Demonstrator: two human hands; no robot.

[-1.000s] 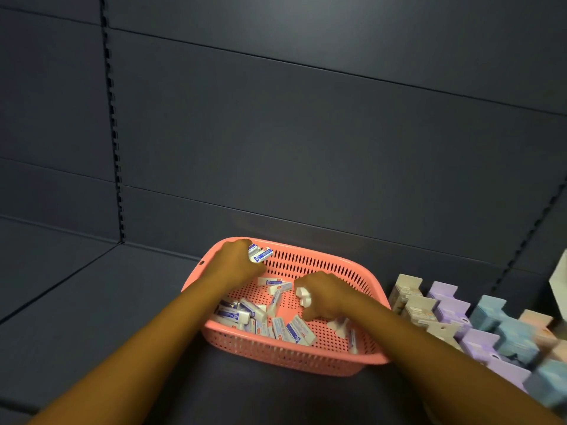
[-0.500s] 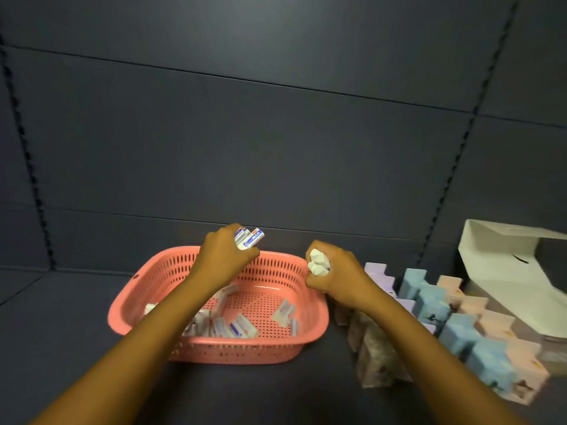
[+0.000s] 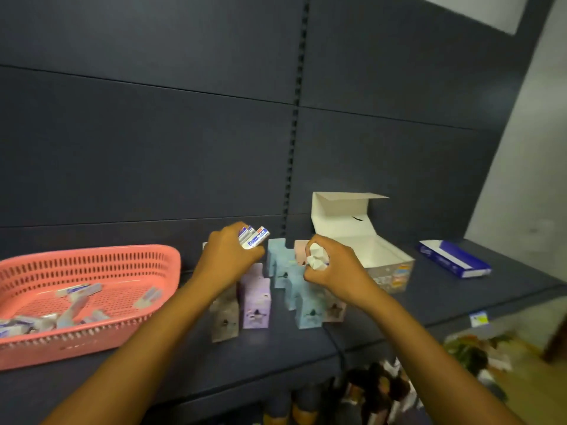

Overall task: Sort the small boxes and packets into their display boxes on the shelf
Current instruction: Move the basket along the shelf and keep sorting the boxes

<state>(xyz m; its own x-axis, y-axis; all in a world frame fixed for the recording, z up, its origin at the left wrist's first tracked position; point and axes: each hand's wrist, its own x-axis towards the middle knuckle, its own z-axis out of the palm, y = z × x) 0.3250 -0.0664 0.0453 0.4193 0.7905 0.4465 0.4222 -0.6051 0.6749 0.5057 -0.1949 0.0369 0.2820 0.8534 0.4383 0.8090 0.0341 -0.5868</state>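
Observation:
My left hand [image 3: 228, 260] grips a bundle of small white-and-blue boxes [image 3: 254, 237] above the pastel cartons. My right hand [image 3: 333, 266] grips a clump of small white packets [image 3: 316, 256] just left of the open white display box [image 3: 385, 265], whose lid stands up at the back. A pink basket [image 3: 92, 253] at the left holds several more white-and-blue boxes [image 3: 78, 291]. A blue-and-white display box [image 3: 454, 262] lies on the shelf at the right.
Several pastel cartons in lilac, blue, pink and beige [image 3: 256, 303] stand in rows on the dark shelf [image 3: 276, 348] under my hands. A price tag [image 3: 479, 319] sits on the shelf's front edge. Blurred goods show on the level below.
Both hands have left the pink basket and moved right, carrying their boxes and packets over the pastel cartons toward the open white box. My view has swung right.

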